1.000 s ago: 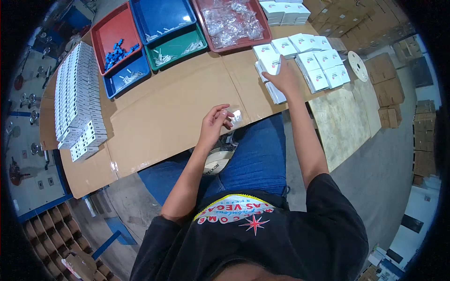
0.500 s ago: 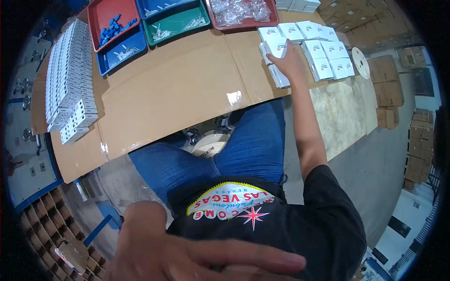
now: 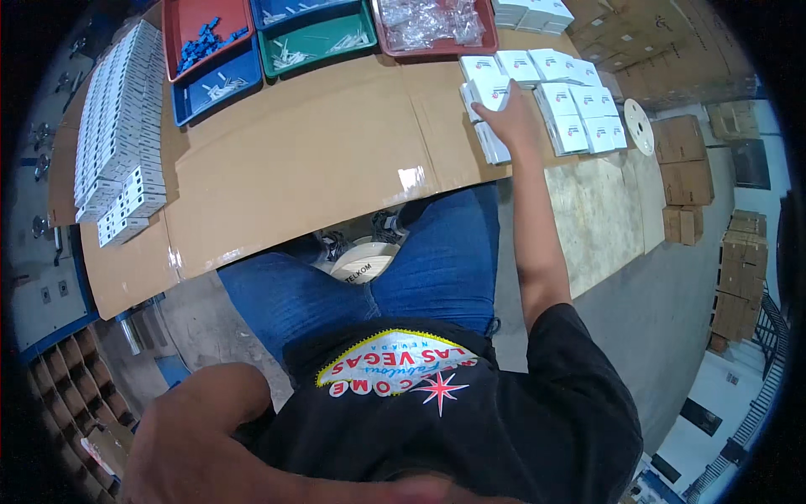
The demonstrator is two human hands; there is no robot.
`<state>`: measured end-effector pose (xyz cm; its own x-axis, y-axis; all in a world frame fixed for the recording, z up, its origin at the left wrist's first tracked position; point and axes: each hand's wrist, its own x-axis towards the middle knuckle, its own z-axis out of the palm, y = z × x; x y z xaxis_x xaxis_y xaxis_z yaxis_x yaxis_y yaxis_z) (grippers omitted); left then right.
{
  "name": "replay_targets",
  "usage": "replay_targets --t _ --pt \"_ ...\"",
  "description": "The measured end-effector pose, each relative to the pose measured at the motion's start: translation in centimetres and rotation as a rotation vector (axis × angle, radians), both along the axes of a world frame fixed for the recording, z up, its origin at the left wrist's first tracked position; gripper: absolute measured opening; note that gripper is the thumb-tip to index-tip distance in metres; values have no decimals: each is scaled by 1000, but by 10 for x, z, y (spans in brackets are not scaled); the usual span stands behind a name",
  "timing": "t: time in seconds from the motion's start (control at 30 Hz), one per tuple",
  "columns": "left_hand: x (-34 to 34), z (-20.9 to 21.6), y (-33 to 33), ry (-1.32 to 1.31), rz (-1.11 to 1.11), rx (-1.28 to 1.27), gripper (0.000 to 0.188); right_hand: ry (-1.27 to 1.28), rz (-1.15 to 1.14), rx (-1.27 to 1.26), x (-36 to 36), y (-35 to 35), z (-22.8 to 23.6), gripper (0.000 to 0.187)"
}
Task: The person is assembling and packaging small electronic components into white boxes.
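Note:
My right hand (image 3: 510, 118) reaches to the white flat boxes (image 3: 493, 92) at the right of the cardboard-covered table. Its thumb is at the near left edge of one box, and its fingers curl over the right side, gripping it. That box is on the front left stack, beside further stacks of the same kind (image 3: 571, 133). My left arm (image 3: 201, 428) is bent, large and blurred across the lower left of the picture. The fingers of my left hand are hidden at the lower edge.
Long rows of white boxes with dark squares (image 3: 117, 126) stand at the left. Along the back are a red tray (image 3: 173, 42) of blue pieces, a blue tray (image 3: 180, 113), a green tray (image 3: 319, 60) of thin white pieces, and a red tray (image 3: 388, 34) of clear bags. A white disc (image 3: 638, 126) leans right.
My left hand, with a finger stretched to the right before, has dropped out at the lower edge. The whole view has shifted slightly. My right hand stays at the same stack.

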<state>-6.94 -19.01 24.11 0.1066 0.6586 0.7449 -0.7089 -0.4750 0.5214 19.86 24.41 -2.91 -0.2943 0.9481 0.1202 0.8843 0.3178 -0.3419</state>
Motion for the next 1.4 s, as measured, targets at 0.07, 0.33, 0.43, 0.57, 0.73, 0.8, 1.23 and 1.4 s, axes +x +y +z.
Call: replay_targets --t 0.07,0.33,0.43,0.57,0.73,0.8,1.23,1.4 --pt "21 9 33 78 5 23 54 32 -2 -27 -10 -4 4 109" --pt "43 -100 47 185 168 -808 40 -9 -27 -9 -1 0 -3 106" --pt "63 -158 75 438 290 -996 50 4 -22 20 -4 -4 3 105" --pt "70 -214 91 307 258 -983 51 88 67 227 -10 -24 24 100" --pt "78 -222 122 384 289 -1104 48 325 241 81 -22 -63 69 99" --pt "78 -229 142 378 291 -1082 51 459 306 -34 -27 -82 73 99" --pt "108 -210 186 -247 256 -945 60 677 414 -111 -59 -187 57 89" --pt "99 -204 182 -273 369 -927 60 668 519 -62 -50 -175 76 83"
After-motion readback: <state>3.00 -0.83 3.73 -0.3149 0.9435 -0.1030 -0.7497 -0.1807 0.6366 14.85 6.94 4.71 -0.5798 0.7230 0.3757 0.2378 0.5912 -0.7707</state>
